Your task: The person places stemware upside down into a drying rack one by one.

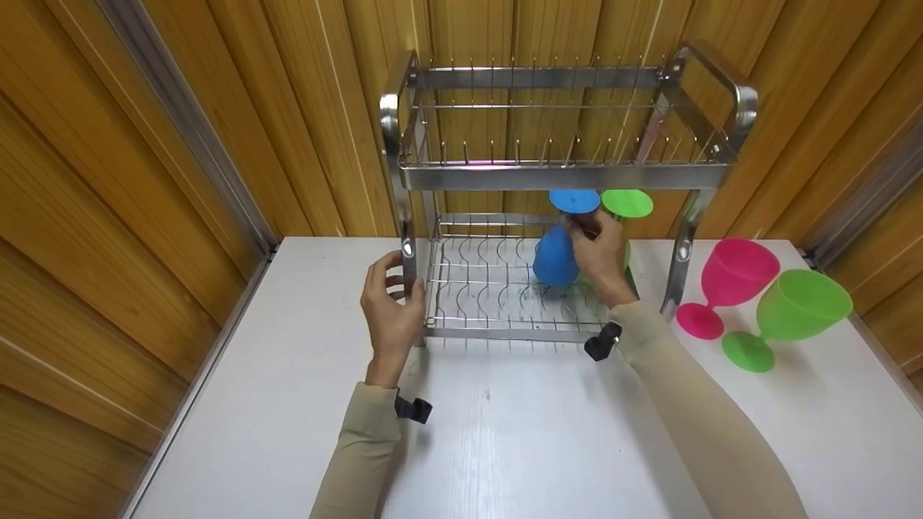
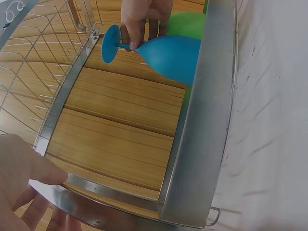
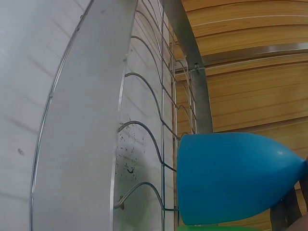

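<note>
My right hand (image 1: pixel 600 249) pinches the stem of a blue plastic goblet (image 1: pixel 556 258), turned upside down over the lower tier of a metal two-tier dish rack (image 1: pixel 562 177). In the right wrist view the blue goblet's (image 3: pixel 236 178) rim is at the lower wires; whether it rests on them I cannot tell. Right beside it, another upside-down goblet, green (image 1: pixel 627 203), is partly hidden by the hand. My left hand (image 1: pixel 393 310) holds the rack's left post, thumb on one side and fingers on the other, as the left wrist view also shows.
A pink goblet (image 1: pixel 739 272) and a green goblet (image 1: pixel 802 306) stand upright on the white table (image 1: pixel 288 404), right of the rack. Thin upright wires line the upper tier. Wood-patterned panels (image 1: pixel 324 130) enclose the table behind and at both sides.
</note>
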Available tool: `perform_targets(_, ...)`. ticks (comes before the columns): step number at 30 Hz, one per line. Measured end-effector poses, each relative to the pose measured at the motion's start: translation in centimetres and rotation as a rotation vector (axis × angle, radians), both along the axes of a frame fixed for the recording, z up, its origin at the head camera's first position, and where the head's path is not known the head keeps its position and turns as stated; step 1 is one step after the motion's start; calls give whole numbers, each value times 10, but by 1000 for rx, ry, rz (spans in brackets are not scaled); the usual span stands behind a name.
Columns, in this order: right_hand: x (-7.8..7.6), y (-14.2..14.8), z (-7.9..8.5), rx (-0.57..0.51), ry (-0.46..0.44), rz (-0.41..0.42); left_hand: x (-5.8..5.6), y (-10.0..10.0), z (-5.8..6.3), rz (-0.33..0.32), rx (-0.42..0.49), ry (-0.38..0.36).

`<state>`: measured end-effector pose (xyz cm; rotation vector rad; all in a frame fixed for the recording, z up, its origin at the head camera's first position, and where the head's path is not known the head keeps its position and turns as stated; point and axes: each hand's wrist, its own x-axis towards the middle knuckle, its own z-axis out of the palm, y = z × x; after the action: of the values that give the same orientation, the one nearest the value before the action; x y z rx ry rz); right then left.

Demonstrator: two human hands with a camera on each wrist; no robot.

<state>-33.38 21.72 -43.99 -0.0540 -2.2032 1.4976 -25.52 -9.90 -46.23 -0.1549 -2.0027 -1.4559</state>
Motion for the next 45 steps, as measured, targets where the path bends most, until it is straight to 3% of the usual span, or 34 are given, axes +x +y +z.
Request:
perform_targets(9, -3, -1, -3, 4, -4, 4, -1, -1, -1, 9, -3, 6)
perform_targets(18, -7, 0, -8, 22, 87, 27, -2, 0, -1, 6, 4, 20)
perform_targets(41, -6, -3, -9, 74, 59, -41, -2, 0, -3, 3, -1, 16)
perform_targets(45, -3, -4, -8, 57, 67, -21, -2, 0, -3, 11, -11, 16)
